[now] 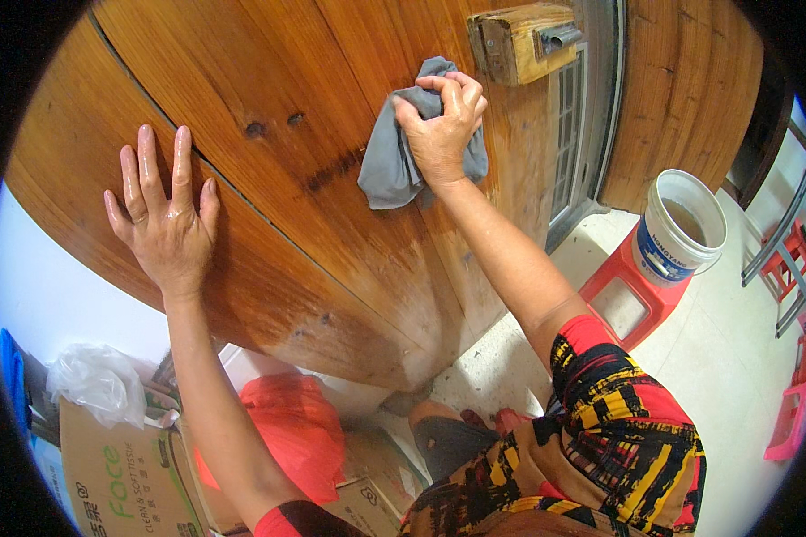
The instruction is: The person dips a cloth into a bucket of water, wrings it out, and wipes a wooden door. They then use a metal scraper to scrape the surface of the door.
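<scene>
A brown wooden plank door (295,174) fills the view before me, its upper part dark and glossy, its lower part paler and dull. Against its planks my right hand (446,127) grips a crumpled grey cloth (389,161), fingers and thumb bunched into the fabric. Farther left, my left hand (168,215) rests on the wood with its fingers spread, wet and holding nothing. A dark seam between planks runs just beyond its fingertips. Right of the cloth, a wooden block with a metal latch (524,43) juts from the door.
To the right, a white bucket (668,248) of murky water stands on a red plastic stool (638,288). Cardboard boxes (121,463), a clear plastic bag (97,382) and a red bag (295,429) lie at lower left. A metal-framed folding item (782,228) stands at far right.
</scene>
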The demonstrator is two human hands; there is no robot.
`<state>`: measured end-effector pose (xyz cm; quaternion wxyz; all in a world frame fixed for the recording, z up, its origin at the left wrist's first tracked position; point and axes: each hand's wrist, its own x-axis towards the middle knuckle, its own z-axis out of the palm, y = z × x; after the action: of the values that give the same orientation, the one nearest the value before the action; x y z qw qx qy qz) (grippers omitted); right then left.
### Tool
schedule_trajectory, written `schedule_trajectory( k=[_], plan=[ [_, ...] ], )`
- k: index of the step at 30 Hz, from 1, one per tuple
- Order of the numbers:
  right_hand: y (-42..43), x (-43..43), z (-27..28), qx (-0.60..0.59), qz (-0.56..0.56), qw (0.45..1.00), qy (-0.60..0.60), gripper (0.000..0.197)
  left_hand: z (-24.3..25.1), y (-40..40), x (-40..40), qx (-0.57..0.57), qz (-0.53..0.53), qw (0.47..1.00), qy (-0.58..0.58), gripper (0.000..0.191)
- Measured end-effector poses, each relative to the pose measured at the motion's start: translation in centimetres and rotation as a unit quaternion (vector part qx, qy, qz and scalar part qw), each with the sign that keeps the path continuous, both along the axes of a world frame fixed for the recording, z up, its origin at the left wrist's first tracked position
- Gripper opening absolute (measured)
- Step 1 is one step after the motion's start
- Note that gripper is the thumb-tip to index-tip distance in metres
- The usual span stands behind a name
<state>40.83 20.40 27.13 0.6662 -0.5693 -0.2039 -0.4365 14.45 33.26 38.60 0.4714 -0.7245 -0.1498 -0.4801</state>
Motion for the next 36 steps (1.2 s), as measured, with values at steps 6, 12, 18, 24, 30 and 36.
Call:
schedule_trajectory(
  k=[6, 12, 18, 24, 30, 36],
  plan=[
    [1.5, -0.6, -4.2, -0.055, -0.028, 0.989, -0.132, 0.047, -0.2, 0.2, -0.1, -0.001, 0.031, 1.0, -0.003, 0.063],
    [1.9, -3.2, -6.1, -0.188, 0.004, 0.933, -0.307, 0.056, 0.1, 0.1, -0.3, -0.005, 0.012, 1.0, -0.011, 0.061],
    [5.6, -5.2, 12.1, -0.084, 0.034, 0.888, -0.451, 0.064, -1.0, 1.2, -1.2, 0.013, -0.004, 1.0, 0.002, 0.063],
    [7.2, -7.9, 28.9, 0.005, -0.046, 0.868, -0.494, 0.053, -16.4, -2.7, 0.2, -0.09, -0.172, 0.981, 0.006, 0.055],
    [8.1, -12.3, 11.9, -0.196, 0.053, 0.766, -0.61, 0.056, -27.1, -3.7, -4.4, -0.329, 0.026, 0.926, -0.182, 0.079],
    [6.0, -11.5, -2.6, -0.448, 0.296, 0.497, -0.681, 0.059, -26.3, -4.5, -4.6, -0.359, 0.076, 0.921, -0.131, 0.094]
  ],
)
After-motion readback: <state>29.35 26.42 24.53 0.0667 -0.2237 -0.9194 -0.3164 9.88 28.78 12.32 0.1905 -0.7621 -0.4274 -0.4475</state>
